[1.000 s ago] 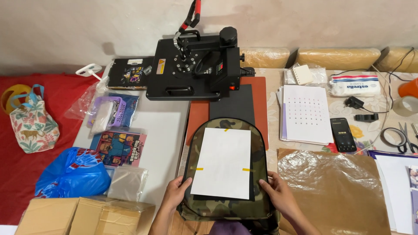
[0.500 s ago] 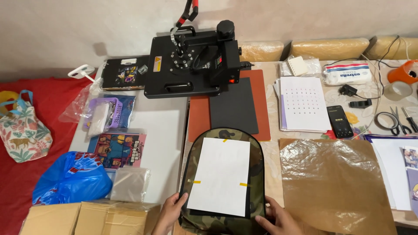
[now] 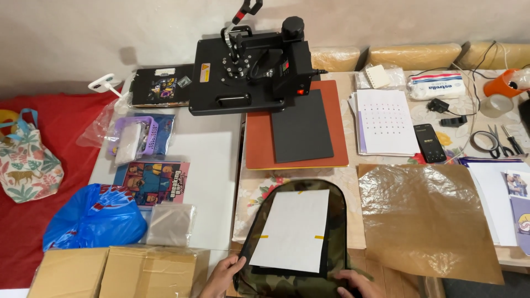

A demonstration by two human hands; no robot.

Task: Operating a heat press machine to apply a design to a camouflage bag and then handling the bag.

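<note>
A camouflage backpack lies flat at the table's near edge with a white sheet of paper taped on its front by small yellow tabs. My left hand grips the bag's lower left edge. At the bottom right corner my right hand holds the bag; part of that hand is cut off by the frame. Beyond the bag stands a black heat press, its top swung to the left, leaving the dark pad on the red-orange base uncovered.
A crinkled brown sheet lies right of the bag. Dotted paper, a phone, scissors and an orange tape dispenser sit at the right. Left: printed pictures, a blue plastic bag, cardboard boxes, a floral bag.
The backpack has slid toward me, off the press's base, and both hands have moved down to its bottom corners. The view has shifted so the press sits lower in the frame.
</note>
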